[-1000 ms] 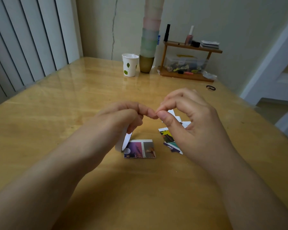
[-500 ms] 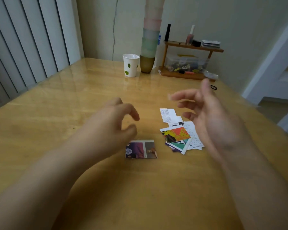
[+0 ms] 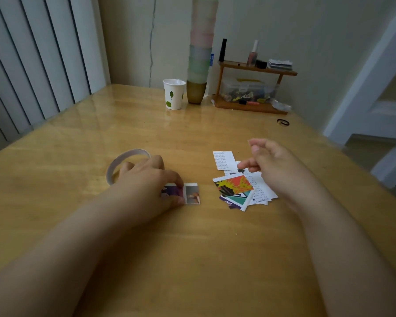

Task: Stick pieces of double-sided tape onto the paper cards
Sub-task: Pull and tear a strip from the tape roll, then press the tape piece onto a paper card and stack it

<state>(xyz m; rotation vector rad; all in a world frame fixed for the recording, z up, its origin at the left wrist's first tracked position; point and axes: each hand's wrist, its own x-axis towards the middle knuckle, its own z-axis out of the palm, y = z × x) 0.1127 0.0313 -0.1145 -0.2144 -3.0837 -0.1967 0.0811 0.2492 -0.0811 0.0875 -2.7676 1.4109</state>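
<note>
Left hand (image 3: 150,179) pinches purple card (image 3: 188,193) flat on desk (image 3: 192,248). Right hand (image 3: 274,165) hovers, fingers loosely curled, empty. Card pile (image 3: 240,186) apparently untaped; most remains.

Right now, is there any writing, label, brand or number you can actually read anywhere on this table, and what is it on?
None can be read.
White paper slip: rows of small print, too small to read.
Printed sheets under the orange picture card: print too blurred.
Paper cup: green leaf marks only, no words visible.
Card under the left hand: pictures, no legible text.
</note>
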